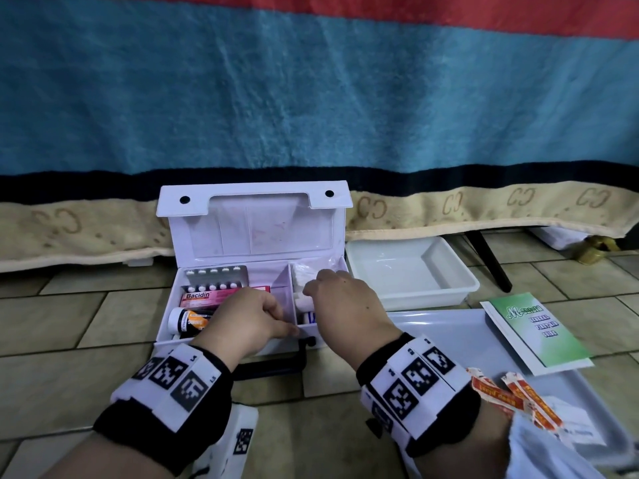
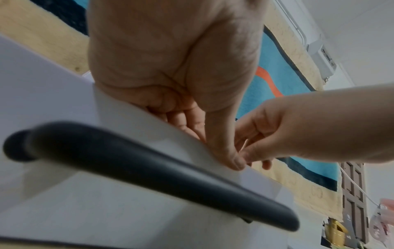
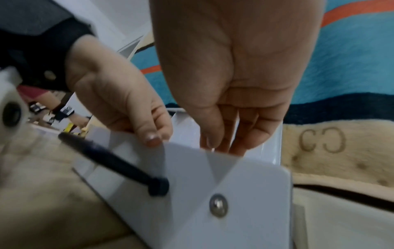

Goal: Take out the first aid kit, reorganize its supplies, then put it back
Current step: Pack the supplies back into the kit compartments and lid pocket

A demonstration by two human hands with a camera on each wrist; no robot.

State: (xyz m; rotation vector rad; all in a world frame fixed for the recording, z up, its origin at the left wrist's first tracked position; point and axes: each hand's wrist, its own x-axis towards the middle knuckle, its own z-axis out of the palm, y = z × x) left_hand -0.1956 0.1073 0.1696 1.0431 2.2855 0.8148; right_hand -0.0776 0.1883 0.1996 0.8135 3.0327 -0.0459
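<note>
first aid kit (image 1: 252, 236) sits open on the floor by the bed; left hand (image 1: 247, 319) has fingers curled on its near rim, right hand (image 1: 345, 305) reaches into the right compartment, fingers hidden, can't tell their state

right hand (image 3: 232, 70) palm toward camera, fingers (image 3: 249, 134) reaching down behind the white kit (image 3: 224, 176) front wall | left hand (image 3: 119, 94) thumb on the wall's top edge, just beside | black handle (image 3: 110, 158) slanting across the front | metal rivet (image 3: 218, 205) near the corner | blue striped blanket (image 3: 345, 64) behind
</note>
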